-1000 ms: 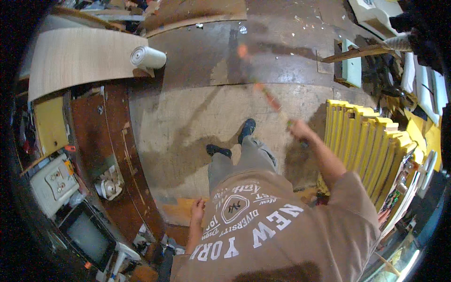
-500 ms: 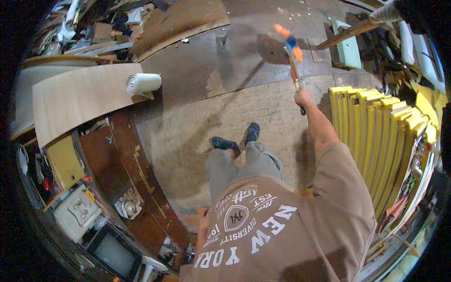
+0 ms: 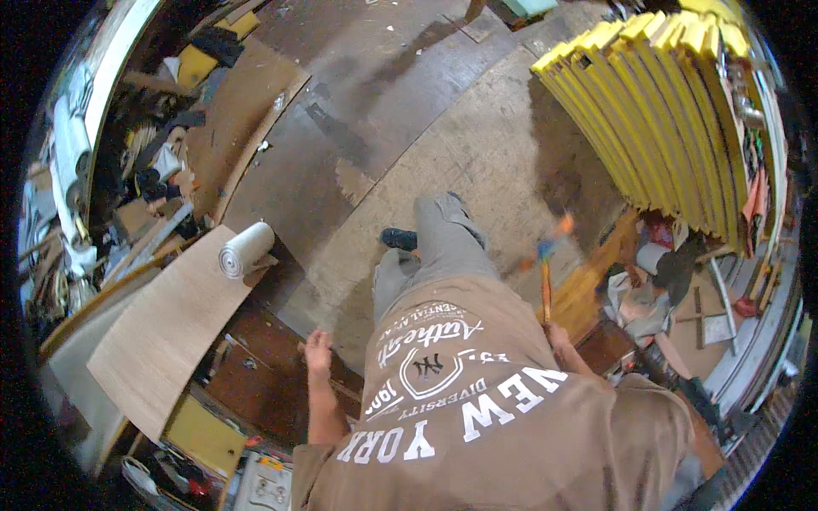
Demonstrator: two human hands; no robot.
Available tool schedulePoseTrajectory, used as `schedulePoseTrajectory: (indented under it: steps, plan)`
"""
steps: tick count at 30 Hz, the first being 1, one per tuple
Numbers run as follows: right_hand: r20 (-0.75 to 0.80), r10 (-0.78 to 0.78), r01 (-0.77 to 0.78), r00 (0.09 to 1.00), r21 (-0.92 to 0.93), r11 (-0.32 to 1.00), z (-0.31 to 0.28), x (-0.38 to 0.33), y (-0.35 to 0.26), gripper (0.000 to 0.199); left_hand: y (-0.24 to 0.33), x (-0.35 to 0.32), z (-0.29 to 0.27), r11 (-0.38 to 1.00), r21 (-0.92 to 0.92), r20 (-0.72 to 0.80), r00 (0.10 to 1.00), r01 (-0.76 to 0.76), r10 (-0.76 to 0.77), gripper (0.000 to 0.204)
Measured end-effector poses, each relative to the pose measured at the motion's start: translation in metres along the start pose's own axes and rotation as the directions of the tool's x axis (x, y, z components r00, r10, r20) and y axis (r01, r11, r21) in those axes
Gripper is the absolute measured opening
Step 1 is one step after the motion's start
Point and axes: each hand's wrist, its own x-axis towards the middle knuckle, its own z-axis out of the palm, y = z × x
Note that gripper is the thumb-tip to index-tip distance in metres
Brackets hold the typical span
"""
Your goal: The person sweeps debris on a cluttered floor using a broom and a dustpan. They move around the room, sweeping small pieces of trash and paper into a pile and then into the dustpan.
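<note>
Down at my right side, my right hand (image 3: 558,335) grips the wooden handle of a mallet (image 3: 546,277). Its crosswise head has a blue middle and orange ends, smeared by motion. My left hand (image 3: 318,349) hangs out at my left with nothing in it, fingers loosely bent and apart. Nearest to that hand are a brown wooden cabinet (image 3: 256,362) and a pale wood panel (image 3: 162,332). A white roll of sheet material (image 3: 247,249) lies on the panel's far end.
A long row of yellow-edged panels (image 3: 648,119) stands at the right. Behind my right arm lie a wooden board (image 3: 592,268) and a heap of cloth and scraps (image 3: 639,298). Piled offcuts (image 3: 162,157) fill the left side. Worn sheets cover the floor (image 3: 477,128).
My right hand has swung the mallet from out in front back to my right side. My left hand has come out from beside my body. The view has turned toward the right.
</note>
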Motion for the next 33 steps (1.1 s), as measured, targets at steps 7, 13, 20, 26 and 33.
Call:
schedulePoseTrajectory:
  steps: [7,13,20,26,33]
  plan:
    - [0.280,-0.184,-0.054,0.942,0.670,0.741,0.160,0.134,-0.033,0.017,0.153,0.058,-0.034,0.856,0.329,0.101,0.916,-0.400,0.389,0.039]
    - [0.530,-0.218,-0.062,0.819,0.460,0.886,0.278,0.087,-0.368,0.013,0.221,0.063,0.005,0.823,0.278,0.209,0.868,-0.495,0.451,0.037]
    - [0.469,-0.687,0.832,0.555,-0.316,0.456,0.324,0.062,-0.533,0.011,0.194,0.070,0.014,0.957,0.025,-0.052,0.956,-0.287,0.288,0.034]
    - [0.816,-0.242,0.851,0.525,-0.491,0.187,0.370,-0.066,-0.528,0.028,0.096,0.006,0.046,0.969,-0.238,-0.216,0.969,0.070,-0.123,0.037]
    - [0.965,0.143,0.932,0.221,-0.252,0.262,0.588,-0.159,-0.434,0.026,0.044,0.005,0.093,0.897,-0.323,-0.063,0.939,0.301,-0.338,0.039]
